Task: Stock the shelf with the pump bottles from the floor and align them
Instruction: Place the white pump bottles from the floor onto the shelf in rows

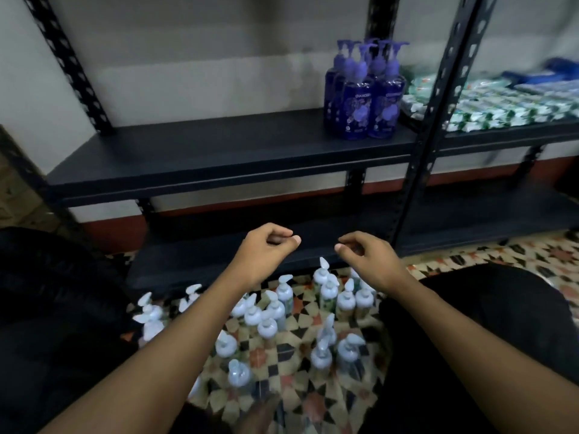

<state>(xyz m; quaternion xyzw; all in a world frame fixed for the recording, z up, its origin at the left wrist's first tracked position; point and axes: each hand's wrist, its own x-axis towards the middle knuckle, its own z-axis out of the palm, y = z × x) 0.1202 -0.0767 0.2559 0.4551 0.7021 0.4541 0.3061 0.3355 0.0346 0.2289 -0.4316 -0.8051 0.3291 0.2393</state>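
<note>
Several pump bottles with pale blue-white pump heads stand on the patterned tile floor in front of the shelf. A tight group of purple pump bottles stands at the right end of the dark shelf board. My left hand and my right hand hover side by side above the floor bottles, below the shelf board. Both hang with loosely curled fingers and hold nothing.
A black slotted upright divides this bay from the right bay, where green-and-white packets lie stacked. A lower dark shelf sits near the floor. My dark-clothed knees flank the floor bottles.
</note>
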